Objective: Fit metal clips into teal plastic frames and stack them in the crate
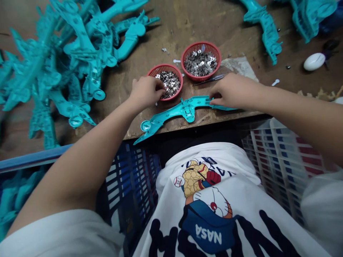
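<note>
A long teal plastic part point(177, 113) lies across the wooden table's front edge. My right hand point(233, 91) rests on its right end, fingers curled down and pressed on it. My left hand point(147, 92) reaches into a small red basket point(160, 69) of shiny metal pieces, fingers pinched together among them; what they hold is hidden. A second red basket point(200, 47) with more metal pieces stands just behind and right of the first.
A big heap of teal plastic parts point(61, 60) fills the table's left side, more lie at the back right point(265, 30). Tweezers point(211, 79) lie by the baskets. A white oval object point(314, 61) sits far right. Blue point(131, 178) and white crates point(284, 157) stand below the table edge.
</note>
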Available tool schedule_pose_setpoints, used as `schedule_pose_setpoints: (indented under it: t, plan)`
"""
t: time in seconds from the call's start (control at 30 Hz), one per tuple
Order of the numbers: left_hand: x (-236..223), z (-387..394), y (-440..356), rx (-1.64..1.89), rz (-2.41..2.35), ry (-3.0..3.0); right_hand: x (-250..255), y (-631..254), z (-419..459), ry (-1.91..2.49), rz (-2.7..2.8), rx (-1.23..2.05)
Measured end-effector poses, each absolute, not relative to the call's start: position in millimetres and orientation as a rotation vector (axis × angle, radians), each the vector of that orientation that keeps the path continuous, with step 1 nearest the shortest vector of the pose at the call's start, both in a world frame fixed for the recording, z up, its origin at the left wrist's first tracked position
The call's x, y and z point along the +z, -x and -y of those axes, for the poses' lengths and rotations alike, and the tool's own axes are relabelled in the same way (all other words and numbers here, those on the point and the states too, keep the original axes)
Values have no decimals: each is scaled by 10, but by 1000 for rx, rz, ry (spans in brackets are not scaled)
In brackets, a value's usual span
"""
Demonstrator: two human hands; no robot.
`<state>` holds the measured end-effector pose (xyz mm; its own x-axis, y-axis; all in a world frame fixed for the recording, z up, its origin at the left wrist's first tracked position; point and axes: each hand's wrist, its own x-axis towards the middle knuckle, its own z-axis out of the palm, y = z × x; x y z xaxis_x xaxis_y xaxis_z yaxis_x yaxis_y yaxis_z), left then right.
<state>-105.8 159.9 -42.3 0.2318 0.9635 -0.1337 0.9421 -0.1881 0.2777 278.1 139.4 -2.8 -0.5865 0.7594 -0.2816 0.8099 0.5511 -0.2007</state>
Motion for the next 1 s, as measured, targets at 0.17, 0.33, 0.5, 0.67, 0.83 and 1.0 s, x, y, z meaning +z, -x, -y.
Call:
schedule_pose_setpoints:
  t: [0.17,0.33,0.5,0.67,0.83,1.0]
  plan:
    - [-260,-1539,984,253,-1752,-2243,44,-2834,-1493,-1277,-2739,-522]
    - [-176,-1496,910,414,-1712,-2134,-27,-2819,-1521,-1226,-2758,-487]
    - [-231,-1540,916,586,-1682,-2027,-108,-2854,-1554,-1151,-2857,-485]
    - [-172,-1443,807,756,-1412,-1924,-6,-2786,-1450,-1133,-3103,-661]
    - [-11,-1096,483,804,-1076,-1705,121,-2638,-1235,-913,-3394,-832]
    - [40,-879,207,731,-917,-1479,75,-2605,-1163,-556,-3568,-777]
